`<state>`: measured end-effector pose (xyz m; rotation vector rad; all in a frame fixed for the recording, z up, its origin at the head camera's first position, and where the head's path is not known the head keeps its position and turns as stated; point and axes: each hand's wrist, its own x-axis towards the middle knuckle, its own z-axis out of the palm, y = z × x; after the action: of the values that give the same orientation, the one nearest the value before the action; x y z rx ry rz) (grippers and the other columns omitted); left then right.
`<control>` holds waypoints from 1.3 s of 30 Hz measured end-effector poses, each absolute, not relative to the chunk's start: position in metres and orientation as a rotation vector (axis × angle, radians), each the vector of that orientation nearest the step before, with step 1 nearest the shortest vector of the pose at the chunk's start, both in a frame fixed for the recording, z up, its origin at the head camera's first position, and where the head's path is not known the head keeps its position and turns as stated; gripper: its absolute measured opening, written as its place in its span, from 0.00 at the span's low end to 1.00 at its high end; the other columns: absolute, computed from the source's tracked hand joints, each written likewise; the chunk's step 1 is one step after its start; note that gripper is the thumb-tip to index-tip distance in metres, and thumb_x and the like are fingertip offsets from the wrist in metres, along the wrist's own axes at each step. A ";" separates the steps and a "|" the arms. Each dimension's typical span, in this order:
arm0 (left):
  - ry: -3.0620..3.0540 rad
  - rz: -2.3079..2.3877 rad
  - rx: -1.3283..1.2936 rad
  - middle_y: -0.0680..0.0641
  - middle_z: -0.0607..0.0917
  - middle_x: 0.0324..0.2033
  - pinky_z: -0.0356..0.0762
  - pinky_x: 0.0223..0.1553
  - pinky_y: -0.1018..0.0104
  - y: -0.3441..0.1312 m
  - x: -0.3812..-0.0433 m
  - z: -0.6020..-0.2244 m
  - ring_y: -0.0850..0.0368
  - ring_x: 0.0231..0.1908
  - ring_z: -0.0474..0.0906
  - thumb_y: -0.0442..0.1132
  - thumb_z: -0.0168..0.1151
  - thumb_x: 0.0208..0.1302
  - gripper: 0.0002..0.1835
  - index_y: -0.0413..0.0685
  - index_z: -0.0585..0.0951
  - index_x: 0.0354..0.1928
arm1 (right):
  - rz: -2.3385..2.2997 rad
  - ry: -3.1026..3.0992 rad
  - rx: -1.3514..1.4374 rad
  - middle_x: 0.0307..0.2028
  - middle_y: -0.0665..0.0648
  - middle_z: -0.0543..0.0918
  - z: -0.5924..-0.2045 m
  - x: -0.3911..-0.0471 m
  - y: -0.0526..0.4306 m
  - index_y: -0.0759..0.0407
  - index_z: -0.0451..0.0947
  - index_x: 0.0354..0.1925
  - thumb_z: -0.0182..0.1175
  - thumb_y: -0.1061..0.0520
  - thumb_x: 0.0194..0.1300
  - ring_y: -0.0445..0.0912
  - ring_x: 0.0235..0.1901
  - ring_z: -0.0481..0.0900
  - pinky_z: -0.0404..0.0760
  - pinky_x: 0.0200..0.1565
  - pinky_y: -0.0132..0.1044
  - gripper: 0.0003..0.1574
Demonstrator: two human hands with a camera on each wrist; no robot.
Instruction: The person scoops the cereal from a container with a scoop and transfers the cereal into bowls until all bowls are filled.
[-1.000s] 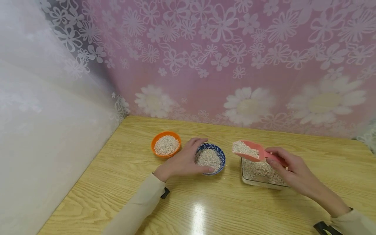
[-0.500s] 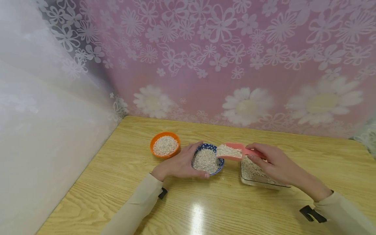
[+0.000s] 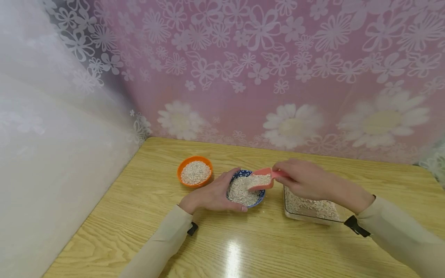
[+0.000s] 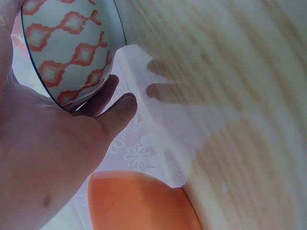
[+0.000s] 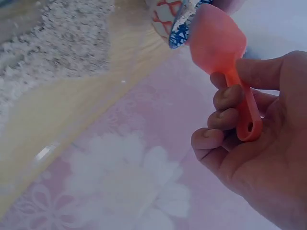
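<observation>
My left hand point(image 3: 213, 195) holds the side of a bowl point(image 3: 261, 196) with a blue pattern inside, part-filled with pale flakes like oats. In the left wrist view the bowl's point(image 4: 79, 50) outside is white with red diamonds, and the fingers reach round it. My right hand point(image 3: 306, 180) grips the handle of a pink scoop point(image 3: 267, 171). The scoop tilts down to the left over the bowl, its mouth at the flakes. From the right wrist, the fingers curl round the scoop's point(image 5: 218, 40) handle and its back hides the load.
Left of the patterned bowl stands an orange bowl point(image 3: 195, 185) full of flakes, close to my left hand. A clear rectangular container point(image 3: 307, 219) of flakes sits under my right forearm. Behind the wooden table point(image 3: 278, 247) hangs a pink flowered curtain point(image 3: 222, 96).
My right hand has carried the loaded scoop left from above the clear container to the patterned bowl and tipped it downward. The left hand has stayed at the bowl.
</observation>
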<state>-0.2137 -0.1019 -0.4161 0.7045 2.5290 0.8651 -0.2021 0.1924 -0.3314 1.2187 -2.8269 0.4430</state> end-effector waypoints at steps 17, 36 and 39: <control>2.510 0.883 0.694 0.50 0.56 0.79 0.63 0.75 0.46 -0.103 -0.214 -0.417 0.53 0.77 0.58 0.70 0.73 0.51 0.66 0.61 0.43 0.83 | 0.111 -2.865 1.295 0.25 0.47 0.79 -0.289 -0.203 0.168 0.56 0.79 0.37 0.59 0.63 0.68 0.39 0.23 0.68 0.68 0.28 0.32 0.03; 2.513 0.903 0.705 0.52 0.57 0.79 0.65 0.73 0.45 -0.101 -0.212 -0.418 0.53 0.77 0.58 0.69 0.73 0.52 0.65 0.63 0.43 0.83 | 0.383 -2.818 1.130 0.42 0.48 0.84 -0.303 -0.189 0.224 0.56 0.82 0.53 0.63 0.56 0.72 0.35 0.34 0.75 0.75 0.34 0.34 0.13; 2.513 0.902 0.706 0.52 0.55 0.80 0.63 0.74 0.45 -0.101 -0.212 -0.416 0.53 0.78 0.56 0.70 0.73 0.52 0.65 0.63 0.43 0.83 | 0.497 -2.866 1.029 0.46 0.51 0.86 -0.312 -0.184 0.249 0.55 0.81 0.55 0.63 0.57 0.72 0.36 0.36 0.80 0.76 0.32 0.32 0.14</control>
<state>-0.2123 -0.1014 -0.4164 0.7059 2.5126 0.9025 -0.1843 0.2487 -0.3116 1.0294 -2.8656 0.4970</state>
